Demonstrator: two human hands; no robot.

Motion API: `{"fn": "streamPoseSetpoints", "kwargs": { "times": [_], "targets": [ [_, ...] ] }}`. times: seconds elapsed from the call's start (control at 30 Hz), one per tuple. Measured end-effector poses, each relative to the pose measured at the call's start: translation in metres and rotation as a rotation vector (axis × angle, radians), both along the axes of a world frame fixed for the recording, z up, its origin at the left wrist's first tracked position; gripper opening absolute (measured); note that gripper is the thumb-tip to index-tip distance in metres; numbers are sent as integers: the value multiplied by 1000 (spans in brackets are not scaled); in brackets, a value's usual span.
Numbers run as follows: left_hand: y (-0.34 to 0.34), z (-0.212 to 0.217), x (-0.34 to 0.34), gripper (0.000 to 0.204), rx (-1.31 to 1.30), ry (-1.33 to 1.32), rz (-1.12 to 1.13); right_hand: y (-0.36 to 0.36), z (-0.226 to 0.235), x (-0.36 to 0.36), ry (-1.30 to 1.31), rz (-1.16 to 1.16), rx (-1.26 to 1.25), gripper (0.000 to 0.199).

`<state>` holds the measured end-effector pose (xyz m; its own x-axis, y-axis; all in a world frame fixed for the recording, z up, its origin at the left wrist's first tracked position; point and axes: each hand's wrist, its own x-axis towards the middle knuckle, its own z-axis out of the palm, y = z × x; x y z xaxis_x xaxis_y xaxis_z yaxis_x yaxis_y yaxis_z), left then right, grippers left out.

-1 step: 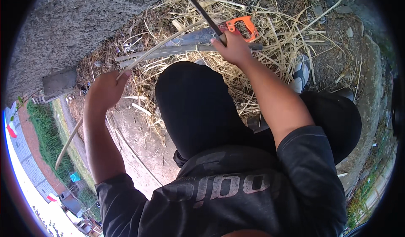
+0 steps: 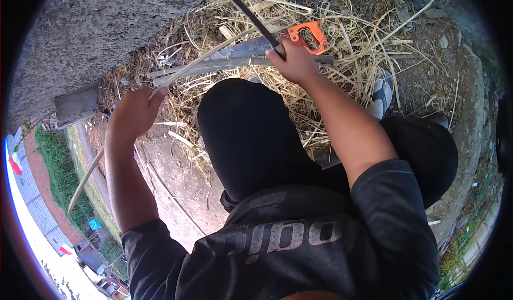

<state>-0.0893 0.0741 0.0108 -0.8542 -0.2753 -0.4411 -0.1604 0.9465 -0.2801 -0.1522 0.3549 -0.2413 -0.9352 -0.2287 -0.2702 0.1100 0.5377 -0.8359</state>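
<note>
The long dark blade point(image 2: 246, 14) could skid down the pale strip point(image 2: 197, 61) toward the left hand point(image 2: 133, 113) if its edge fails to bite, and a slack pinch might let the strip twist. The left hand closes thumb and fingers on the strip, which slants across the orange-handled saw point(image 2: 248, 48); the right hand point(image 2: 295, 61) wraps the blade's lower end.

Rough grey surface point(image 2: 107, 33) fills upper left; grey block point(image 2: 76, 107) sits at its lower edge. Far left shows green grass point(image 2: 61, 158), pale blockwork point(image 2: 32, 193), red-and-white flags point(image 2: 15, 165), small turquoise object point(image 2: 95, 224). Lower right has some greenery point(image 2: 457, 257), partly blurred.
</note>
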Motion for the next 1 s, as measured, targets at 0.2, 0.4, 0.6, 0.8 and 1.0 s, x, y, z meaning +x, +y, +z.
{"fn": "streamPoseSetpoints", "kwargs": {
  "times": [0.2, 0.4, 0.6, 0.8, 1.0],
  "targets": [
    [28, 60, -12, 57, -204, 32, -119, -2, 23, 2, 139, 95, -67, 41],
    [19, 72, 5, 49, -248, 203, -388, -3, 30, -4, 219, -19, -152, 44],
    [-26, 138, 77, 41, -144, 200, -37, -11, 47, -11, 215, -54, -319, 52],
    [-43, 48, 69, 44, -150, 352, -131, -2, 34, -15, 291, -117, -323, 59],
    [-2, -21, 21, 50, -39, 206, -62, -15, 26, 1, 313, -13, -214, 59]
  ]
}}
